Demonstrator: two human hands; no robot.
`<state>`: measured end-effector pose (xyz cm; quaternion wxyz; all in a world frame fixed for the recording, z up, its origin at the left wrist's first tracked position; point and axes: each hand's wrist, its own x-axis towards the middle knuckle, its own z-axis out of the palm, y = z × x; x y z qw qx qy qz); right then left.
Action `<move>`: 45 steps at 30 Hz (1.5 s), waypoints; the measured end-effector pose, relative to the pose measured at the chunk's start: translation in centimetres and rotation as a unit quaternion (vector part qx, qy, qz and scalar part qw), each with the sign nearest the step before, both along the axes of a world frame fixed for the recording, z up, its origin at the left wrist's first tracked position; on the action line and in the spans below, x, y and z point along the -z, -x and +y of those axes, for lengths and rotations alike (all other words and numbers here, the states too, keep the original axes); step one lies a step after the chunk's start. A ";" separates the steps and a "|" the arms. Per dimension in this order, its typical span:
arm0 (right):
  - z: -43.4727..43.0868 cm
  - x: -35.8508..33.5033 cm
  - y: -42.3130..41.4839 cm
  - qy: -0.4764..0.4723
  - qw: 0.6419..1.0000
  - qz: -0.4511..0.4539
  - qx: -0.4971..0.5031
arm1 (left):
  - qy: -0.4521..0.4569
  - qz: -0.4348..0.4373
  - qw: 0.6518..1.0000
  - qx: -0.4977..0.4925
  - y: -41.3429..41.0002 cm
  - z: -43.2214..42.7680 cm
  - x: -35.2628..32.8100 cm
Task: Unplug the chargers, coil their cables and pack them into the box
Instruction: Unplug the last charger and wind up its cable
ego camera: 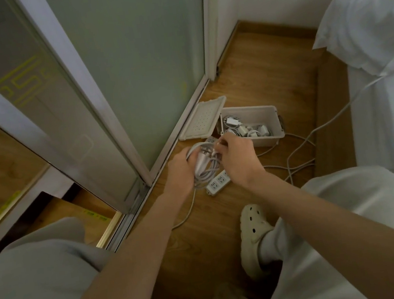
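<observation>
The charger cable (206, 166), seemingly light, limp and apt to spring loose unless gripped across its loops, hangs coiled over the power strip (218, 183), clasped by the left hand (181, 170), its end pinched by the right hand (238, 159), near the open box (267, 138).

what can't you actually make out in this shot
Head view only:
- Coiled grey cable: partly covered by the left hand and right hand, so its ends are hidden.
- White power strip: far end hidden under the coil; remaining plugs unknowable.
- Open white plastic box: chargers inside too small and dim to count.
- Long grey floor cable: far end lost against the white bedding.
</observation>
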<state>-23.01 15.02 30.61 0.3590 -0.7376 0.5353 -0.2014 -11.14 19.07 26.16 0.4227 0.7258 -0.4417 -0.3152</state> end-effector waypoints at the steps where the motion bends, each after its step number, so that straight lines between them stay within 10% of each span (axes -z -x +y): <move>1: -0.3 -0.1 -0.1 -0.026 0.999 -0.011 0.018 | 0.007 0.033 0.999 -0.008 0.1 0.2 0.0; 4: -1.0 0.0 0.0 -0.174 0.974 -0.110 0.094 | -0.010 0.134 0.991 -0.015 0.3 1.1 -0.1; 12: -1.1 0.4 1.5 -0.497 0.739 -0.368 0.268 | -0.049 0.238 0.968 0.056 0.8 2.3 0.2; 17: -0.2 1.1 0.3 -0.352 0.888 -0.203 0.217 | -0.075 0.193 0.978 0.028 1.7 1.7 0.4; 24: 0.9 2.8 1.0 -0.157 0.980 -0.089 0.078 | -0.082 0.138 0.986 0.048 2.0 0.9 0.3; 31: -0.3 2.9 1.7 -0.170 0.979 -0.074 0.088 | -0.122 0.208 0.963 0.121 1.9 1.3 -0.4; 36: -0.6 2.3 2.0 -0.388 0.870 -0.252 0.172 | -0.084 0.204 0.969 0.111 1.5 0.6 -1.3; 45: -3.7 1.7 1.7 -0.287 0.945 -0.157 0.018 | -0.008 0.103 0.993 -0.063 2.9 -3.5 -0.3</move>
